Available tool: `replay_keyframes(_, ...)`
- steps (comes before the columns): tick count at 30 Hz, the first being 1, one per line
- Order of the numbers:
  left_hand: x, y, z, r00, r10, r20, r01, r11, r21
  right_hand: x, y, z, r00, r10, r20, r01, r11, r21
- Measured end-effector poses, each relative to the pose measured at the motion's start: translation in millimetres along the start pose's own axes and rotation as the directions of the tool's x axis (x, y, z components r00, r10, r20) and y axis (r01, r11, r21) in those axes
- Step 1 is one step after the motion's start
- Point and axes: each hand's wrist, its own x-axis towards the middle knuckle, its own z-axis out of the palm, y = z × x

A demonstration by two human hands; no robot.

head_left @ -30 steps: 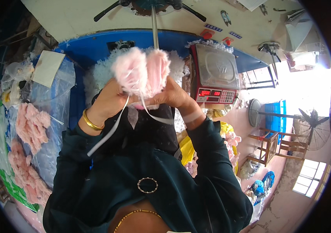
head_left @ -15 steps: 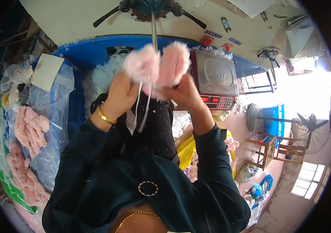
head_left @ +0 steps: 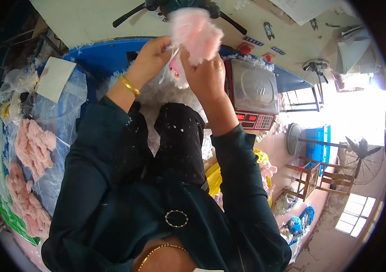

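A fluffy pink plush piece (head_left: pixel 196 38) is held up in front of the dark machine (head_left: pixel 181 4) at the bench's near edge. My right hand (head_left: pixel 205 76) is closed around its lower part. Close by on the left, my left hand (head_left: pixel 153 56) pinches at a white cord (head_left: pixel 169 66) that hangs from the plush. Below the hands, a pale plush face (head_left: pixel 177 75) with pink and red details shows partly between them. The plush hides the machine's metal tube, and some of my fingertips are out of sight behind it.
White stuffing (head_left: pixel 170 97) fills the blue bin (head_left: pixel 91 59) over my lap. A red scale (head_left: pixel 253 88) stands at right. Pink plush pieces (head_left: pixel 34 147) lie on plastic bags at left; a yellow bag (head_left: pixel 214 177) holds more. Snips (head_left: pixel 269 31) lie on the bench (head_left: pixel 84 20).
Both hands have moved up toward the machine with the plush, which has turned so its face shows below. The two ear-like parts no longer stand apart, and the metal tube has become hidden.
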Motion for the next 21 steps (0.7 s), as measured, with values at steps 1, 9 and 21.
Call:
replay_keyframes(1, -4, -6, -7, 0.994, -0.067, 0.081, 0.068, 0.998, -0.005, 8, -1, 5, 0.990, -0.016, -0.138, 0.010, 0.999, -0.049)
replay_keyframes(9, -8, 3, 6, 0.926, -0.376, 0.021, 0.350, 0.840, -0.414, 35, 37, 31, 0.975, 0.216, -0.049, -0.220, 0.970, -0.106)
replay_keyframes(21, -55, 33, 15, 0.972, 0.221, 0.085, -0.211, 0.648, 0.732, -14, 9, -17, 0.889, 0.321, 0.326, -0.457, 0.656, 0.600)
